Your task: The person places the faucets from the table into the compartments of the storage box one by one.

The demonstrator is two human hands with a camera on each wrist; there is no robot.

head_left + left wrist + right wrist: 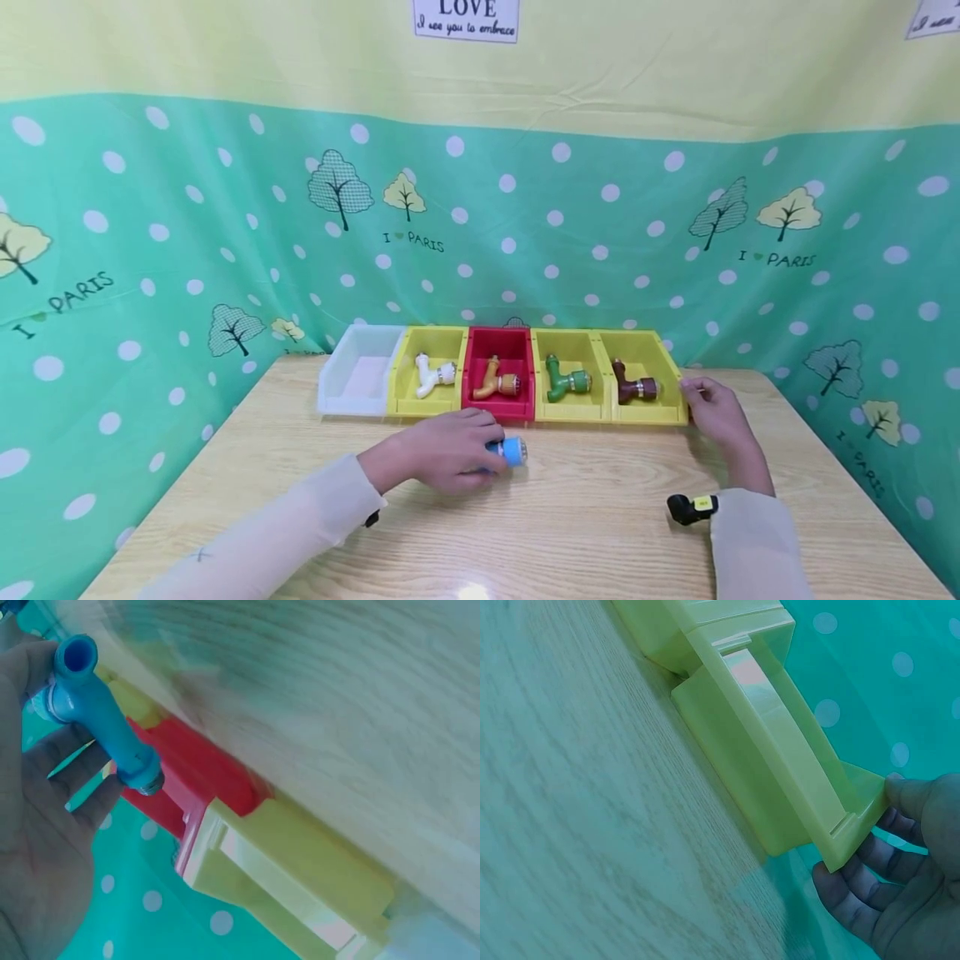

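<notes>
My left hand (459, 450) grips a blue plastic tap (105, 720) over the table, in front of the red bin (500, 408). In the left wrist view the thumb and fingers close round the tap's handle end, and its open spout faces the camera. At the right end of the bin row, my right hand (716, 408) pinches the side wall of the yellow bin (742, 757), thumb at the rim and fingers on the outer side. Inside that bin lies a dark brown tap (633, 385).
Left of it, a yellow bin holds a green tap (564, 380), the red bin an orange-brown tap (495, 382), and another yellow bin a white tap (431, 375). A translucent white bin (356, 408) ends the row. A polka-dot cloth (510, 217) hangs behind the wooden table (585, 533).
</notes>
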